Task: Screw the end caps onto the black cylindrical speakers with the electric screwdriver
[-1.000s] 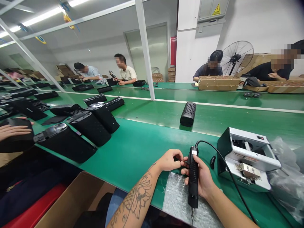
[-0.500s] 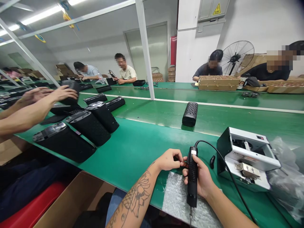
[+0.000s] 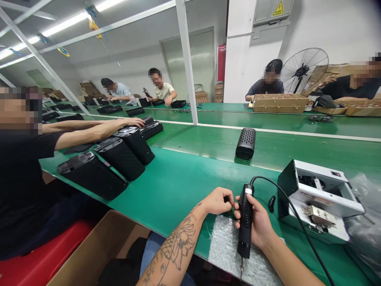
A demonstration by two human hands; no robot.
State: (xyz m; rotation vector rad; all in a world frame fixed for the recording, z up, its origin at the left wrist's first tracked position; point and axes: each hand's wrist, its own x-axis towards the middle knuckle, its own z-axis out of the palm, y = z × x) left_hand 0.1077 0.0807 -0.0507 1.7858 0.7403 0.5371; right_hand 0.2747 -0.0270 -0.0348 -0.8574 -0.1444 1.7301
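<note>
My right hand (image 3: pixel 260 220) is wrapped round a black electric screwdriver (image 3: pixel 245 222), its bit pointing down toward the table's front edge and its cable leaving from the top. Close beside it, almost touching, is my left hand (image 3: pixel 222 200) with curled fingers; whatever they may hold is hidden. Under the screwdriver lies a sheet of bubble wrap (image 3: pixel 222 242). A small black part (image 3: pixel 271 203) rests on the green mat just right of my right hand.
A white and black screw-feeder machine (image 3: pixel 315 206) stands at right, with clear plastic bags (image 3: pixel 361 214) behind it. A perforated black housing (image 3: pixel 246 143) lies farther back. Several black housings (image 3: pixel 98 178) stand at left, where a co-worker's arms (image 3: pixel 98 129) reach across. More people sit opposite.
The view has shifted slightly left. The co-worker at left has leaned in and reached right, setting hands on a black housing at the back. My hands keep nearly the same pose.
</note>
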